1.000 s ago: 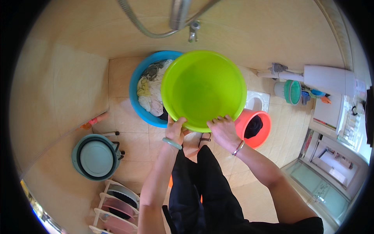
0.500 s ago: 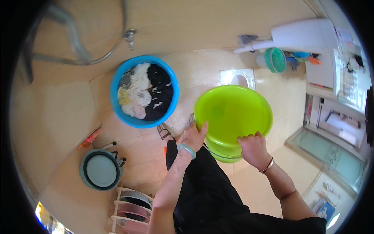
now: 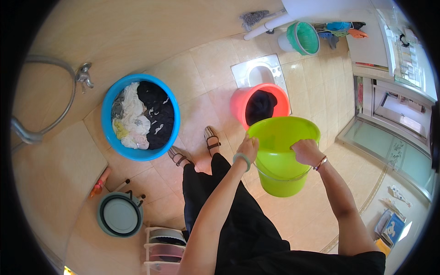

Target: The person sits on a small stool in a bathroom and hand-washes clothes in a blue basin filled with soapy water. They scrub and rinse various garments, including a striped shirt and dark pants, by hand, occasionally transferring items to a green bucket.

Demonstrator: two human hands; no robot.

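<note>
Head cam, both hands gripping grn bucket, pink tub nr.

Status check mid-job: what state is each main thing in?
Left hand: gripping the green bucket's rim
Right hand: gripping the same rim
Green bucket: open-topped, inner bottom out of sight
Blue tub: holding light clothes and dark clothes
Coral bucket: open, black cloth inside
Tap: no water seen flowing
White bin: open, green-lined

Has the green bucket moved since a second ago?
Yes, the green bucket has moved right, away from the wall tap. Then it appeared almost straight below; now it's well to the tap's right.
</note>
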